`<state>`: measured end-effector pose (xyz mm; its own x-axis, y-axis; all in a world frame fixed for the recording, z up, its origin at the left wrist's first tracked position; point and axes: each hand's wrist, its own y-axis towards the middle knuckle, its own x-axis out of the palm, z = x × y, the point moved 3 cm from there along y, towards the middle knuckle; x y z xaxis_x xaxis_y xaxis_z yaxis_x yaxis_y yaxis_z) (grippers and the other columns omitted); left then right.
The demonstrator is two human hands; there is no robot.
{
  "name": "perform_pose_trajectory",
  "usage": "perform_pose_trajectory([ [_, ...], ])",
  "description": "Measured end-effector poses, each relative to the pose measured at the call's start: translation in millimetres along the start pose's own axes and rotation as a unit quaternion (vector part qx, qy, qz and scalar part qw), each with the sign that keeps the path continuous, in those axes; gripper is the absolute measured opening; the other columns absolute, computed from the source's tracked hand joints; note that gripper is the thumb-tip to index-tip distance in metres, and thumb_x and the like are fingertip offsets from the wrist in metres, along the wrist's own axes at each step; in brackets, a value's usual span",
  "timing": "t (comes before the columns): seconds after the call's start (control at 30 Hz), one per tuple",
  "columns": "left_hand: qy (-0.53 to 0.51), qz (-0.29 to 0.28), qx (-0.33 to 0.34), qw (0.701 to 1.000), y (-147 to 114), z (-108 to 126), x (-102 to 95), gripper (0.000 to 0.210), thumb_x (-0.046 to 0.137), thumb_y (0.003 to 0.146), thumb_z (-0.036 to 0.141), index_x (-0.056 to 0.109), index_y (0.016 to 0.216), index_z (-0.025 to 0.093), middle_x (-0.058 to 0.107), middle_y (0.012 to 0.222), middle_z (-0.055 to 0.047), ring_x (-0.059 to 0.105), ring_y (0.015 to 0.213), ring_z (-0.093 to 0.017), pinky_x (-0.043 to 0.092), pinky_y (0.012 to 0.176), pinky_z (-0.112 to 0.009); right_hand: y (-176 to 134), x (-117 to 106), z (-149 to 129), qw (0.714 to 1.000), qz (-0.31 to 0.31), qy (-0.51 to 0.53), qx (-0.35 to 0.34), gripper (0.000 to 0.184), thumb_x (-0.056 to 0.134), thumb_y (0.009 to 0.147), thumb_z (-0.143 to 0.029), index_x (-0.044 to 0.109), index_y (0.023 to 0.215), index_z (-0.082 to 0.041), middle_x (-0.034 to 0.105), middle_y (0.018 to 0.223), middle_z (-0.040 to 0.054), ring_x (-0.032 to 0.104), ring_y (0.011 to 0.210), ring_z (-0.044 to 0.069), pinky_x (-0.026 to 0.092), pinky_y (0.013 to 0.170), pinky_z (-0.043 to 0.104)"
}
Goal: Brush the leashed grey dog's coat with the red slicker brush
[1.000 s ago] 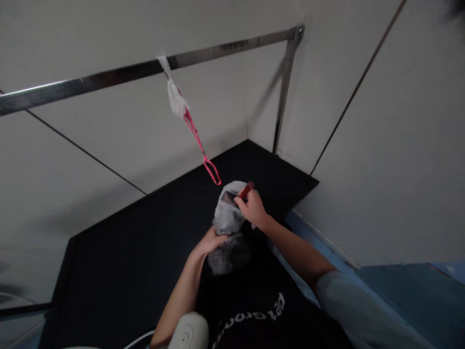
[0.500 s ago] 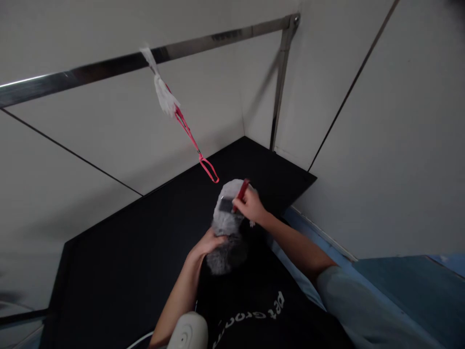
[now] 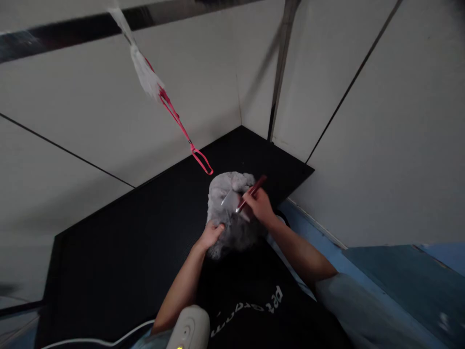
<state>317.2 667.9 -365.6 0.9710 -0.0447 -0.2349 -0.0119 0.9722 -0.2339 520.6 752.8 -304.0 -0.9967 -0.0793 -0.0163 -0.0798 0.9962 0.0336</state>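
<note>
A fluffy grey animal (image 3: 220,188) is on the black table's near side, against the front of my apron; I cannot tell its kind from here. My left hand (image 3: 212,234) grips the fur on its near left side, thumb on top. In my right hand (image 3: 258,204) is a slicker brush (image 3: 230,198) with a dark red handle, held in closed fingers. The brush's flat head lies over the middle of the fur, tilted; its pins are hidden.
A pink loop leash (image 3: 201,160) hangs from a metal bar (image 3: 80,31) above the black table (image 3: 119,242). White walls stand behind and to the right. A white device (image 3: 191,325) with a cable sits at the bottom, near my left forearm.
The brush has turned, with its head now slanted over the fur. More of the animal's fur shows spread out toward the right. The camera view has tipped slightly downward.
</note>
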Motion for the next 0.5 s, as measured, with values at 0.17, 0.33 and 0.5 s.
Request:
perform_pose_trajectory([
  [0.17,-0.007,-0.037,-0.02,0.999,-10.4,0.0,10.5,0.04,0.079,0.067,0.054,0.068,0.08,0.018,0.07,0.08,-0.008,0.065,0.1,-0.032,0.053,0.095,-0.041,-25.9,-13.5,-7.6,0.997,-0.062,-0.041,-0.014,0.016,0.065,0.079,-0.035,0.055,0.086,-0.024,0.064,0.073,0.0008,0.061,0.067,0.019,0.051,0.065,0.033],
  [0.33,-0.013,-0.013,-0.061,0.998,-27.3,-6.1,5.7,0.041,0.078,0.067,0.055,0.071,0.088,0.021,0.072,0.081,-0.01,0.066,0.105,-0.036,0.055,0.092,-0.045,-38.8,-30.9,-7.7,0.995,0.028,-0.095,0.013,0.014,0.066,0.078,-0.031,0.057,0.084,-0.022,0.066,0.076,0.0018,0.063,0.07,0.02,0.052,0.069,0.035],
  [0.5,-0.032,-0.002,-0.091,0.995,-34.8,-12.2,6.2,0.043,0.079,0.07,0.052,0.075,0.1,0.021,0.076,0.091,-0.011,0.067,0.11,-0.036,0.056,0.092,-0.043,-50.3,-17.5,-9.2,0.993,-0.112,-0.034,-0.001,0.014,0.066,0.078,-0.032,0.057,0.084,-0.023,0.067,0.073,0.0001,0.063,0.067,0.018,0.052,0.065,0.032],
])
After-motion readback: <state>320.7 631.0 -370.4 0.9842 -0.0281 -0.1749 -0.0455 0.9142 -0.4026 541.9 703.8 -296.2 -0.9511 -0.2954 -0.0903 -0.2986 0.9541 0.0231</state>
